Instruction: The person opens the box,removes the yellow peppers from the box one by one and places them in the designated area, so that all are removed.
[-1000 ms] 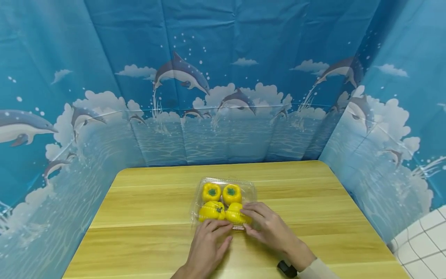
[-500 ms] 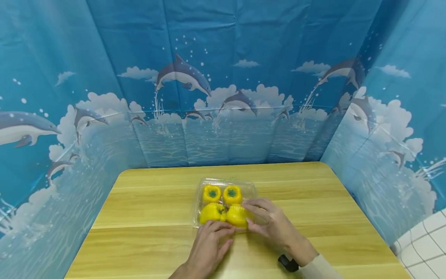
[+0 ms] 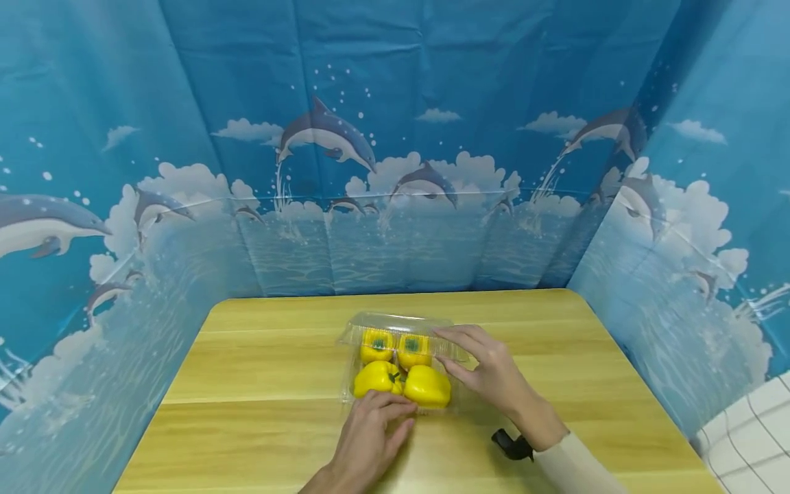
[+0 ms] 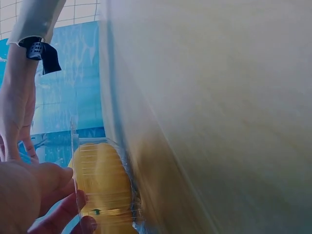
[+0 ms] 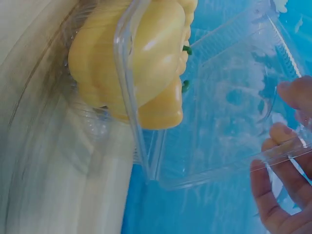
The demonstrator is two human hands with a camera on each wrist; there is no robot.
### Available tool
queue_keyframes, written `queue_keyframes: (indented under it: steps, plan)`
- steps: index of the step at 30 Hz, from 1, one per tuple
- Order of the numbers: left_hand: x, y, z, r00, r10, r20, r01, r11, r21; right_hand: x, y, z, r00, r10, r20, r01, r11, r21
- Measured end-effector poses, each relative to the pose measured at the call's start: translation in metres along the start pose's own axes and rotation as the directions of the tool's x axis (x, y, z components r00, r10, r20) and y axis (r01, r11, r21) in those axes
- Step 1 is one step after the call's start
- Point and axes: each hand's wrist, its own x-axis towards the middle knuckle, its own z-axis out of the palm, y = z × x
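A clear plastic clamshell box (image 3: 348, 384) holds several yellow bell peppers (image 3: 427, 385) with green stems, two at the back and two in front. Its hinged lid (image 3: 401, 321) is tilted up over the back pair. My right hand (image 3: 494, 367) pinches the lid's right front edge between thumb and fingers, as the right wrist view also shows. At the front rim (image 4: 74, 146) of the box, my left hand (image 3: 373, 432) rests with its fingertips on the plastic, fingers relaxed and thumb apart. The palm hides part of the near edge.
The box stands on a wood-grain table (image 3: 265, 370), near its middle. Blue dolphin-print curtains (image 3: 395, 247) enclose the table at the back and sides. A black wrist strap (image 3: 513, 444) hangs at the right sleeve. White tiles (image 3: 749, 439) show at the lower right.
The lid, earlier down over the peppers, has swung up and back. My right hand has risen and moved away from me with its edge. The left hand stays at the front rim.
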Motion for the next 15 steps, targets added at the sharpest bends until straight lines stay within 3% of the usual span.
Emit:
queue_keyframes:
  steps: [6,15]
  plan:
    - [0.000,0.000,0.000,1.000,0.009,-0.018,-0.009,1.000,0.023,0.001,0.014,0.005,0.990,0.118,-0.072,-0.115,0.993,0.036]
    - [-0.004,0.002,0.004,0.998,0.055,-0.026,-0.055,0.998,0.008,0.004,0.027,0.011,0.949,0.280,-0.147,-0.253,0.951,0.177]
